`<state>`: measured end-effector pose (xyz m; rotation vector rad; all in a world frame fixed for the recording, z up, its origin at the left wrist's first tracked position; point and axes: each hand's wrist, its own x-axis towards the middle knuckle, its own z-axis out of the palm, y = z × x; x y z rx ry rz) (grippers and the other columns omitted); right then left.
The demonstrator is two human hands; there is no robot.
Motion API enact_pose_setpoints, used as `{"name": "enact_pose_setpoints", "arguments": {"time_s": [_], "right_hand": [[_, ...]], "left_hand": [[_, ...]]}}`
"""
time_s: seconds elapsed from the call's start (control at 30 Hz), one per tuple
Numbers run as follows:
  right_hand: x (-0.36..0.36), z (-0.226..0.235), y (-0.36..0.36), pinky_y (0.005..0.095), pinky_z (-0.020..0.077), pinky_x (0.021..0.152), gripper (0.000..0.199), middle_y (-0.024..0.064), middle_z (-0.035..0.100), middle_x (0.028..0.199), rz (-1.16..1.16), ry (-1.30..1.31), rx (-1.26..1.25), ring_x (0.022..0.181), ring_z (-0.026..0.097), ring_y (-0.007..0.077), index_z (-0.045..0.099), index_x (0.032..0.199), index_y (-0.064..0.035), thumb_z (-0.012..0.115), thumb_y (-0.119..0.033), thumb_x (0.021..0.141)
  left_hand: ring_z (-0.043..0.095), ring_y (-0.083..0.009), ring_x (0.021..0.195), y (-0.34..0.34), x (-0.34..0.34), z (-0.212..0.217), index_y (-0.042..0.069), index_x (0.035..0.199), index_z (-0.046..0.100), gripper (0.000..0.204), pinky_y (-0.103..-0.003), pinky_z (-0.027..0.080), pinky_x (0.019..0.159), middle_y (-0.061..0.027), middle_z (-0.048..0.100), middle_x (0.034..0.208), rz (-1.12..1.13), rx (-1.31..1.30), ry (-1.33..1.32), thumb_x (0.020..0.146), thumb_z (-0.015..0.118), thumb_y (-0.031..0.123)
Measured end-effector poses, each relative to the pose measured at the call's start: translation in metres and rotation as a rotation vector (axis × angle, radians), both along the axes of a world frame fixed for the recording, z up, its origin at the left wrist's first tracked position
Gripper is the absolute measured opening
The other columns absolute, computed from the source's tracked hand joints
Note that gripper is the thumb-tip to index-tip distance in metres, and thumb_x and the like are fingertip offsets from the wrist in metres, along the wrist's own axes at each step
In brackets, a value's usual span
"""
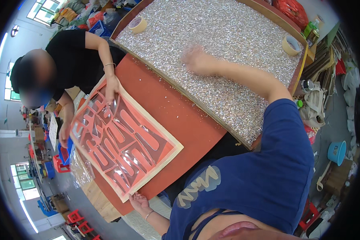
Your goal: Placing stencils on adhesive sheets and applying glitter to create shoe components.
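Note:
A flat framed sheet point(167, 149) with a pale border and long rounded cut-out shapes under shiny clear film lies on a reddish-brown board point(180, 116). At its near corner is my left hand point(139, 201), its curled fingers gripping the edge. My right arm reaches over a big wooden-sided tray point(180, 93) spread with silvery, sparkling flakes point(236, 36). There my right hand point(198, 60) is among the flakes, its fingers smeared by motion. Across from me, a co-worker's hand point(112, 89) rests on the far part of the sheet; their other hand point(64, 134) is near its left edge.
Two tape rolls, one at the tray's left point(138, 25) and another at its right point(291, 45), sit on the flakes. Stray flakes dot the board beside the tray. A blue basin point(337, 153) stands at the right. Red stools point(85, 227) are at the lower left.

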<state>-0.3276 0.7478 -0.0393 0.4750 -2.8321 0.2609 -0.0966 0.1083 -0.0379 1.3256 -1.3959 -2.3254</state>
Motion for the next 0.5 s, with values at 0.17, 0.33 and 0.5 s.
{"name": "enact_pose_setpoints", "arguments": {"time_s": [0.17,0.33,0.5], "right_hand": [[0.088,-0.012,-0.001,0.0541,0.0068,0.113,0.057,0.0144,0.026,0.15,0.128,-0.204,0.123,0.139,0.017,0.0357,0.031,0.143,-0.0104,0.031,-0.044,0.097],[0.124,-0.004,0.09,0.0582,0.0066,0.111,0.055,0.0153,0.025,0.149,-0.696,-0.296,0.219,0.139,0.019,0.036,0.035,0.141,-0.0129,0.03,-0.045,0.097],[0.185,0.013,0.023,0.0587,0.0057,0.111,0.059,0.0199,0.024,0.149,-0.023,-0.38,0.059,0.139,0.018,0.038,0.033,0.142,-0.0112,0.032,-0.048,0.096]], "left_hand": [[0.054,-0.0127,0.064,0.011,-0.021,-0.008,0.004,0.098,0.057,0.034,-0.022,0.045,0.052,-0.0065,0.062,0.087,-0.122,-0.185,0.023,0.089,0.061,0.036],[0.056,-0.0256,0.104,0.034,-0.048,-0.008,-0.002,0.119,0.05,0.039,-0.04,0.046,0.093,-0.015,0.057,0.112,0.084,-0.206,0.275,0.094,0.053,0.027],[0.051,-0.031,0.117,0.066,-0.069,0.017,-0.003,0.134,0.039,0.042,-0.046,0.046,0.098,-0.0173,0.049,0.131,0.008,-0.302,0.488,0.097,0.033,0.018]]}}
